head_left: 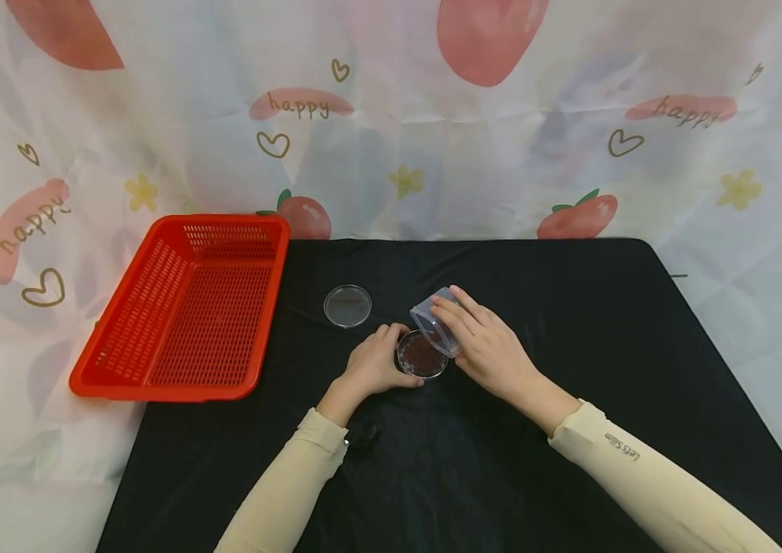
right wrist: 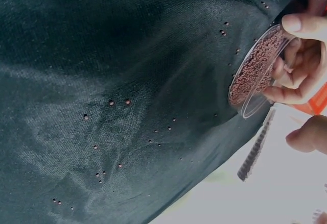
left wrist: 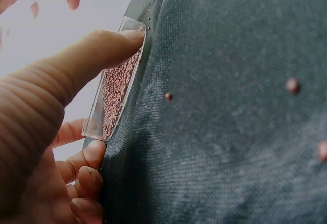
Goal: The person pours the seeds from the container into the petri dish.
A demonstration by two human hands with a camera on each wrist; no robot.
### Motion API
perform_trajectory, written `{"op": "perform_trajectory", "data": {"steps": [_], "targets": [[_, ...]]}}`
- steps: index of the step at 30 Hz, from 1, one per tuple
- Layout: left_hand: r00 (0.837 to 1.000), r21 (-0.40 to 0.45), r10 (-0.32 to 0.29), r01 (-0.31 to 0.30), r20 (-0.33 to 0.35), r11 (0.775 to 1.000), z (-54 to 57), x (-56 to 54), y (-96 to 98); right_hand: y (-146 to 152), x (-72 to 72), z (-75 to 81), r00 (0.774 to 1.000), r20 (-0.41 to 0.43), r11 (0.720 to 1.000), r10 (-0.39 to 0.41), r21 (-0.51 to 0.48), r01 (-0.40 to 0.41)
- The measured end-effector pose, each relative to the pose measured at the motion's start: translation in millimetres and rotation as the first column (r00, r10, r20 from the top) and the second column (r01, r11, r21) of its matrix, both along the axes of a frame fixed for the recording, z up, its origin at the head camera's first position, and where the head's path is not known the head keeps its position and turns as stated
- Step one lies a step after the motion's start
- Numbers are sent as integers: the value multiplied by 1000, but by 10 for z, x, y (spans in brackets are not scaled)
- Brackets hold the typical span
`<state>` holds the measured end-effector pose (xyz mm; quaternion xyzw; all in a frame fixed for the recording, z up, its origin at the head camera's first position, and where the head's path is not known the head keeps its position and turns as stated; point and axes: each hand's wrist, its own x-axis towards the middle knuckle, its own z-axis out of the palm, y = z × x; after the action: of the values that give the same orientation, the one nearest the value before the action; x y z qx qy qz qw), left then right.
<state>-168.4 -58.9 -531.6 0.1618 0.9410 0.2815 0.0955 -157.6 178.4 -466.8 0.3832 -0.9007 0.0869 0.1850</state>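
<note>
A round clear petri dish (head_left: 422, 357) full of tiny reddish-brown beads (right wrist: 258, 63) stands on the black cloth. My left hand (head_left: 372, 364) holds it from the left, thumb at the near rim and fingers round the far side; the left wrist view shows the thumb (left wrist: 102, 48) against its wall. Just above the dish's right part, my right hand (head_left: 491, 346) grips a clear plastic container (head_left: 430, 316), tilted with its mouth toward the dish. Whether beads remain in the container I cannot tell. A clear round lid (head_left: 347, 306) lies behind the left hand.
An empty red plastic basket (head_left: 268, 307) stands at the left of the black-covered table (head_left: 571, 292). Loose beads (right wrist: 127, 101) are scattered over the cloth near the dish. A small dark object (head_left: 363, 436) is by the left wrist. A printed curtain (head_left: 391, 115) hangs behind.
</note>
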Motion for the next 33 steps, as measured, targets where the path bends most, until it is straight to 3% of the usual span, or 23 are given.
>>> {"op": "perform_trajectory", "data": {"steps": [16,21,24,28,33], "targets": [[1000,0,-6,6,0,1000,7,-3,-2,-4,-4,0,1000,22,1000,-10,5,10],[1000,8,-1,1,4,1000,29,-6,-5,7,6,10,998,45,997,-50,-50,52],[1000,9,3,-3,0,1000,30,-9,-5,33,12,32,990,101,989,-98,-103,109],[1000,9,-2,2,-11,1000,21,0,3,116,0,28,951,249,946,-184,-219,241],[1000,-3,-1,1,-25,1000,4,21,-4,267,-15,-68,837,505,826,-210,-365,429]]}}
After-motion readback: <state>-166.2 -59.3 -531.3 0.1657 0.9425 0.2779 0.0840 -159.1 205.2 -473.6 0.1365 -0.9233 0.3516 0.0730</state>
